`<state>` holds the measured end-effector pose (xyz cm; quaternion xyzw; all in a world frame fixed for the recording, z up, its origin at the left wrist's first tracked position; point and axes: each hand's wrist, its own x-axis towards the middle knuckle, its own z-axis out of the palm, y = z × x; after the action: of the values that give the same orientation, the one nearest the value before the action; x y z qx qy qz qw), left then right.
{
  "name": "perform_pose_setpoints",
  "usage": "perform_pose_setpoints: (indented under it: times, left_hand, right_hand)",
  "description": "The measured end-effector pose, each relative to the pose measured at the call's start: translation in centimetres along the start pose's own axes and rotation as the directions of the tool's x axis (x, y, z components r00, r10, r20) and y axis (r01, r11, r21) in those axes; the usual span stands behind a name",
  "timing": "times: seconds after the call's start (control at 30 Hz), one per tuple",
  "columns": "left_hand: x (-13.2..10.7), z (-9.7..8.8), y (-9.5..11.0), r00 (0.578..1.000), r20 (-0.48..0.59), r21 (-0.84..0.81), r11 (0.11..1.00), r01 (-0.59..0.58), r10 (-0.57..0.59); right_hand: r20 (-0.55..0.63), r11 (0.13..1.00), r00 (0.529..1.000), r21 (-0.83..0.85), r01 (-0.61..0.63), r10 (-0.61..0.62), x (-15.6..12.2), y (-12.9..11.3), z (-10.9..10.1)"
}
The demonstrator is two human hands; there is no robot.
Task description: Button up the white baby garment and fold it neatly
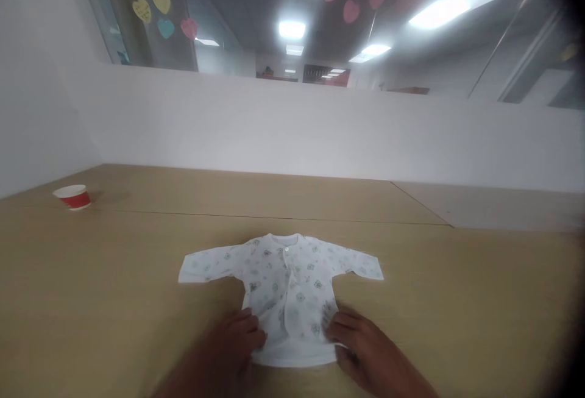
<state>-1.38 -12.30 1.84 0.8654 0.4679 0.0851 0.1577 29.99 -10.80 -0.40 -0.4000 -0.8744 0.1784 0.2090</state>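
A white long-sleeved baby shirt (pixel 287 282) with a small grey-green print lies flat on the light wooden table (pixel 114 276), its sleeves spread to both sides and its front buttoned at the neck. My left hand (pixel 235 343) lies with its fingers on the shirt's lower left side. My right hand (pixel 359 346) is at the lower right side, its fingers over the edge near the hem. I cannot tell whether either hand grips the cloth.
A red and white paper cup (pixel 72 197) lies on its side at the far left of the table. A seam crosses the tabletop behind the shirt. Beyond the table stands a low white partition (pixel 292 130), with glass above it bearing paper hearts.
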Motion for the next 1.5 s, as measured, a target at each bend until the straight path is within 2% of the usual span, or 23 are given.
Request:
perform_pose_setpoints:
  times: [0.07,0.17,0.23,0.3,0.33,0.4,0.5,0.6,0.63,0.7,0.8,0.93,1.07,1.17,1.27,1.4,1.5]
  left_hand:
    - [0.1,-0.2,0.1,0.999,-0.036,0.013,1.0,0.02,-0.02]
    - [-1.1,-0.8,0.1,0.994,-0.08,-0.109,0.992,0.06,-0.069]
    - [-2.5,-1.6,0.1,0.991,-0.027,-0.234,0.965,0.12,-0.13]
    - [-3.3,-2.8,0.2,0.983,0.044,-0.325,0.928,0.181,-0.176]
    - [-3.2,-3.6,0.3,0.983,0.067,-0.346,0.92,0.183,-0.17]
    - [-2.0,-5.0,0.0,0.99,0.06,-0.354,0.925,0.141,-0.129]
    - [2.5,-6.3,-1.7,0.998,0.011,-0.272,0.96,0.063,-0.062]
    - [7.7,-6.4,-5.2,0.998,-0.04,-0.073,0.996,0.054,-0.057]
    - [9.1,-6.2,-6.5,0.996,-0.048,0.004,0.997,0.078,-0.078]
    - [11.0,-6.0,-9.1,0.99,-0.03,0.046,0.989,0.142,-0.141]
    - [11.3,-5.8,-11.7,0.975,0.009,-0.007,0.975,0.221,-0.221]
    - [9.9,-6.3,-12.9,0.988,0.037,-0.133,0.979,0.155,-0.151]
    - [9.6,-6.6,-13.2,0.988,-0.068,-0.266,0.957,0.113,-0.135]
    - [10.0,-6.2,-14.0,0.978,-0.148,-0.241,0.964,0.109,-0.148]
    - [10.4,-5.2,-15.3,0.956,-0.248,-0.202,0.974,0.108,-0.157]
    - [11.2,-4.1,-16.2,0.872,-0.45,-0.075,0.981,0.18,-0.194]
    - [11.8,-3.8,-14.7,0.803,-0.588,-0.002,0.993,0.116,-0.095]
  right_hand:
    - [-0.025,1.0,1.0,0.006,0.003,-0.003,-0.1,-0.1,0.1]
    - [-0.169,0.994,0.986,0.11,0.016,0.003,-1.4,-0.3,-0.1]
    - [-0.209,0.978,0.978,0.209,0.019,0.026,-2.5,-0.6,-0.9]
    - [-0.15,0.966,0.988,0.257,0.002,0.038,-3.0,-0.8,-2.2]
    - [-0.159,0.966,0.987,0.26,0.007,0.036,-2.7,-0.8,-2.9]
    - [-0.181,0.97,0.983,0.243,0.027,0.018,-0.9,-0.4,-4.3]
    - [-0.153,0.984,0.987,0.178,-0.014,0.041,4.1,1.8,-5.5]
    - [-0.124,0.991,0.984,0.053,-0.119,0.125,9.6,5.7,-5.2]
    - [-0.123,0.987,0.979,0.029,-0.161,0.163,11.1,7.1,-4.9]
    - [-0.071,0.98,0.977,0.01,-0.2,0.2,13.4,9.5,-4.0]
    - [-0.043,0.979,0.98,0.077,-0.188,0.192,14.7,11.8,-2.9]
    - [0.027,0.969,0.996,0.232,-0.085,0.081,14.0,12.4,-3.2]
    - [-0.055,0.959,0.995,0.276,-0.068,0.087,13.1,12.3,-4.3]
    - [-0.173,0.972,0.979,0.222,-0.071,0.111,13.0,12.7,-4.2]
    - [-0.281,0.985,0.948,0.13,-0.115,0.148,13.4,13.9,-3.1]
    - [-0.464,0.978,0.87,-0.026,-0.205,0.17,14.2,14.9,-1.8]
    - [-0.534,0.973,0.843,-0.158,-0.167,0.058,14.5,13.8,-1.6]
